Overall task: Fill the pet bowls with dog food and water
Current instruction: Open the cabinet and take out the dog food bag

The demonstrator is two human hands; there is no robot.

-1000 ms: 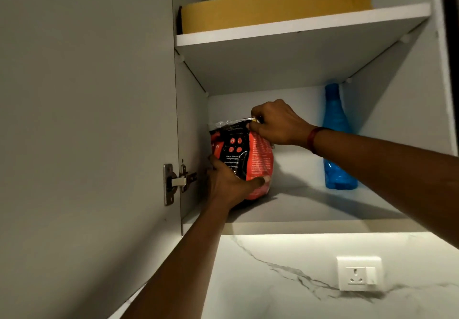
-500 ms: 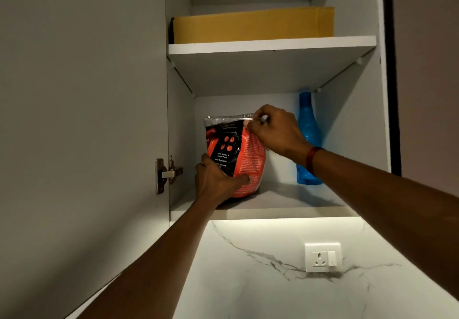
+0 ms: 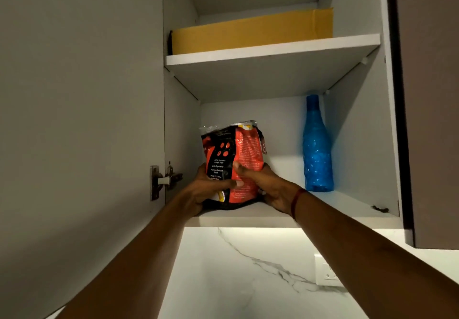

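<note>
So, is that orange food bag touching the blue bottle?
Apart. The head view shows a strip of bare white shelf between the food bag and the blue bottle.

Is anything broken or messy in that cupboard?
Mostly tidy. The dog food bag, gripped by the left hand and right hand, has a crumpled top. A small dark mark sits at the front right corner of the lower shelf, maybe a chip; too small to tell. The blue bottle stands upright; nothing spilled.
</note>
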